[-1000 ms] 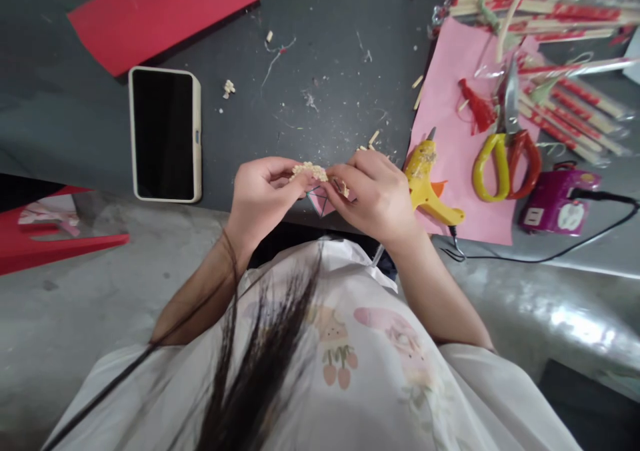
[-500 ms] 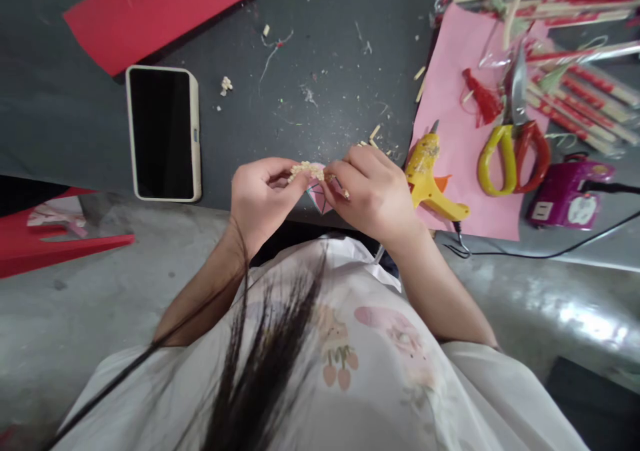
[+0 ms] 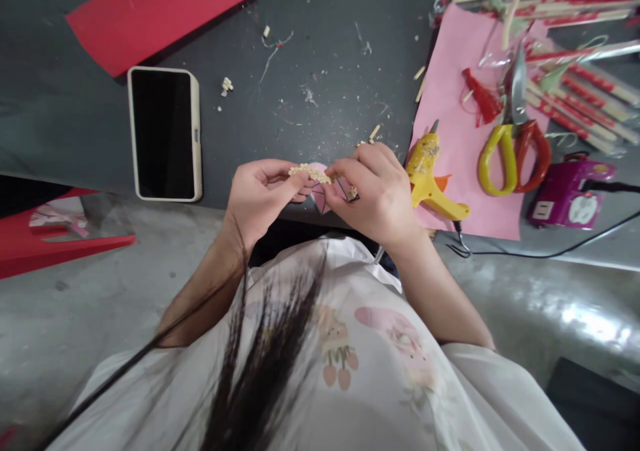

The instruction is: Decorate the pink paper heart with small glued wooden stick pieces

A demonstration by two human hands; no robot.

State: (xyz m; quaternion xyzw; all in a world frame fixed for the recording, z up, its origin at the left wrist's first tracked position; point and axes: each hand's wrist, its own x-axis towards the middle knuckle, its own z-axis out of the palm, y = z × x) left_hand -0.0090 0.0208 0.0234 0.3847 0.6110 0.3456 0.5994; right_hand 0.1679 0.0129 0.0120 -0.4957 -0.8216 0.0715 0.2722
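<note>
Between my hands is a strip of small pale beige pieces [image 3: 316,173], cut short and packed side by side. My left hand [image 3: 263,191] pinches its left end between thumb and fingers. At the other end, my right hand [image 3: 373,188] grips it with thumb and forefinger; part of the strip is hidden behind those fingers. Under the strip, at the table's edge, lies a small pink round piece [image 3: 319,199] marked with dark lines, partly covered by my fingers. A yellow glue gun [image 3: 425,171] rests just right of my right hand.
A phone [image 3: 164,134] lies at left, below red paper [image 3: 165,14]. On pink paper [image 3: 450,78] at right are scissors [image 3: 515,124] and a red tassel [image 3: 483,98]. Beyond are red-patterned chopsticks [image 3: 575,101] and a purple box [image 3: 573,191] with a cable. Scraps litter the table [image 3: 240,138].
My hands have shifted slightly, the left fingers opening out a little below the strip. More of the strip and of the pink round piece now shows.
</note>
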